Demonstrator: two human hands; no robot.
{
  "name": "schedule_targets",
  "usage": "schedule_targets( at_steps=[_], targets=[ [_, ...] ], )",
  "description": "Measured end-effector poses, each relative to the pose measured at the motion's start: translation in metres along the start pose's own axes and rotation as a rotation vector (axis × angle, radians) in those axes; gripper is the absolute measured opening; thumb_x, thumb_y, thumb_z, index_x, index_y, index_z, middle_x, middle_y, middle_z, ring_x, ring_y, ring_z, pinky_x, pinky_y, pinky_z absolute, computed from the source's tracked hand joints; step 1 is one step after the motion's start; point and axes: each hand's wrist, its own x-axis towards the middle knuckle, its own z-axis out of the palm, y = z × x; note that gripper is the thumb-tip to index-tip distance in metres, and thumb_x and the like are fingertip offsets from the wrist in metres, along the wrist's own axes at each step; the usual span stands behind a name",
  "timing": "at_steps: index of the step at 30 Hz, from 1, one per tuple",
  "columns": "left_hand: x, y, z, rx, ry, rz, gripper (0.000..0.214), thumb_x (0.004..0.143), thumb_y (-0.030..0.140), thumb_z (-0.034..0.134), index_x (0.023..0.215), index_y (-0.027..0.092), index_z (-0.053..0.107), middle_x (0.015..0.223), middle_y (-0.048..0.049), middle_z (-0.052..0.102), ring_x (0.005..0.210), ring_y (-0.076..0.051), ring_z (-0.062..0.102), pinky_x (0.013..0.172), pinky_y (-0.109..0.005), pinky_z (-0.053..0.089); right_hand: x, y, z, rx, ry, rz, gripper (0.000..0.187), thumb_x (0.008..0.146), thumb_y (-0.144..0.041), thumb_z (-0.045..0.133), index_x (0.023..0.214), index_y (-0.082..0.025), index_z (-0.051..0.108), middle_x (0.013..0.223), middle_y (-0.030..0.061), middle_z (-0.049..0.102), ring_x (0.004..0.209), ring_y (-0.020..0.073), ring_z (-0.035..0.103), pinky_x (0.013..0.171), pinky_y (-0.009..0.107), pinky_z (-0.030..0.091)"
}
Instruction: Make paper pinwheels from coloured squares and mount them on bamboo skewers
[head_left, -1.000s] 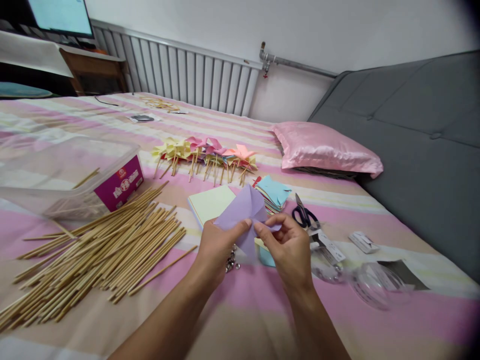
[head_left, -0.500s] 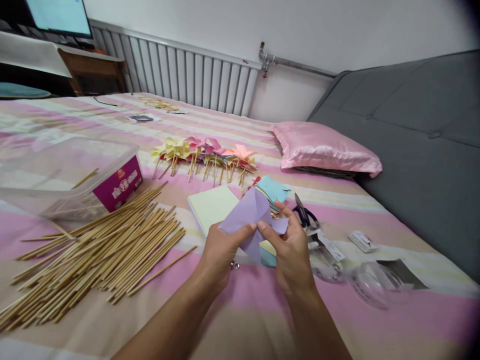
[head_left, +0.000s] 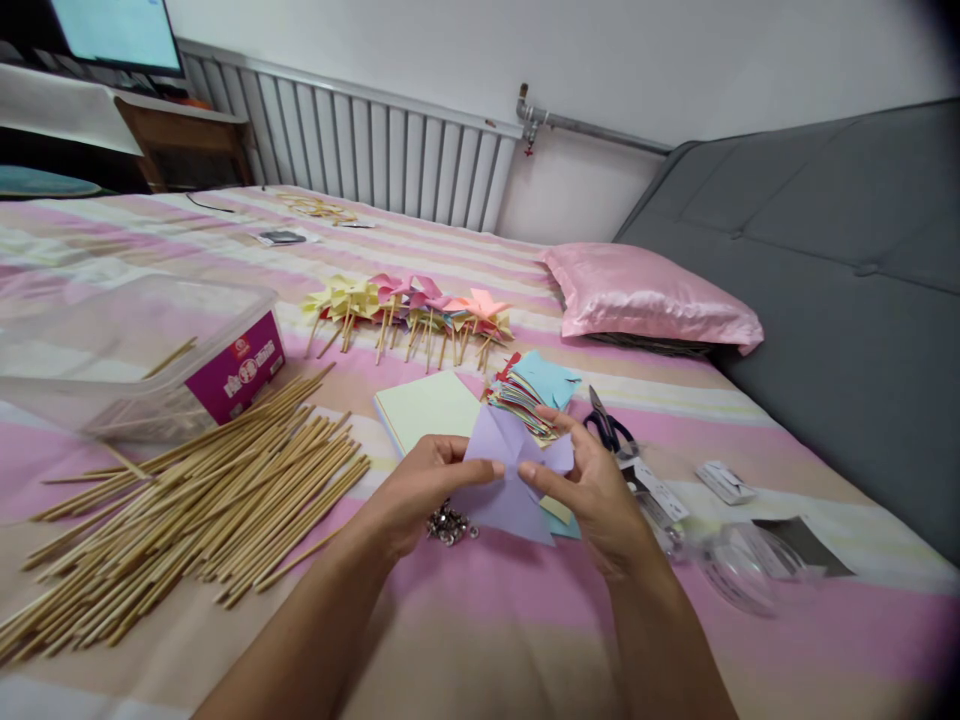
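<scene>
A lilac paper sheet (head_left: 510, 480), partly folded, is pinched between both my hands just above the striped bed cover. My left hand (head_left: 420, 490) grips its left edge with thumb and fingers closed. My right hand (head_left: 592, 480) holds the right side, thumb meeting the left thumb near the middle fold. Under the paper lie a small heap of metal pins (head_left: 448, 524) and a pale yellow paper pad (head_left: 427, 408). A stack of cut coloured paper squares (head_left: 534, 392) sits just beyond my right fingers.
A big pile of bamboo sticks (head_left: 202, 500) lies to the left beside a clear plastic tub (head_left: 135, 350). Finished paper pinwheels (head_left: 412, 300) lie in a row further back. Scissors (head_left: 609, 428), small packets and a clear bag (head_left: 739, 570) lie at right, near a pink pillow (head_left: 652, 296).
Both hands lowered the lilac paper toward the bed and turned it flatter. The raised point has come down, and the pin heap now shows below my left hand.
</scene>
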Motion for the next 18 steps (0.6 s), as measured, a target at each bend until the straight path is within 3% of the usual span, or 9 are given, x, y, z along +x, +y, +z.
schedule_targets(
  at_steps=[6,14,18],
  targets=[
    [-0.0003,-0.0017,-0.0028,0.064,-0.039,-0.052,0.03,0.061,0.031,0.076,0.081,0.009,0.072,0.067,-0.0049,0.066,0.056,-0.011,0.055,0.05,-0.018,0.037,-0.0053,-0.0028,-0.0019,-0.165,-0.128,0.082,0.069,0.067,-0.026,0.074,0.127,-0.025,0.04,0.068,-0.003,0.06,0.055,0.0123,0.054,0.051,0.023,0.043],
    [0.0005,-0.004,-0.0038,0.075,-0.033,-0.077,0.032,0.061,0.031,0.077,0.087,0.011,0.074,0.072,-0.0063,0.069,0.058,-0.013,0.058,0.053,-0.019,0.041,-0.0071,-0.0058,-0.0003,-0.232,-0.138,0.076,0.067,0.066,-0.028,0.075,0.125,-0.026,0.042,0.086,0.0018,0.063,0.06,0.013,0.057,0.054,0.025,0.046],
    [0.0023,-0.0053,-0.0014,0.052,0.021,-0.034,0.032,0.058,0.028,0.078,0.084,0.01,0.074,0.07,-0.006,0.069,0.058,-0.014,0.058,0.054,-0.02,0.042,-0.0056,-0.004,0.0004,-0.093,-0.146,0.067,0.067,0.067,-0.028,0.075,0.125,-0.024,0.042,0.08,0.0001,0.064,0.064,0.0145,0.06,0.057,0.025,0.047]
  ],
)
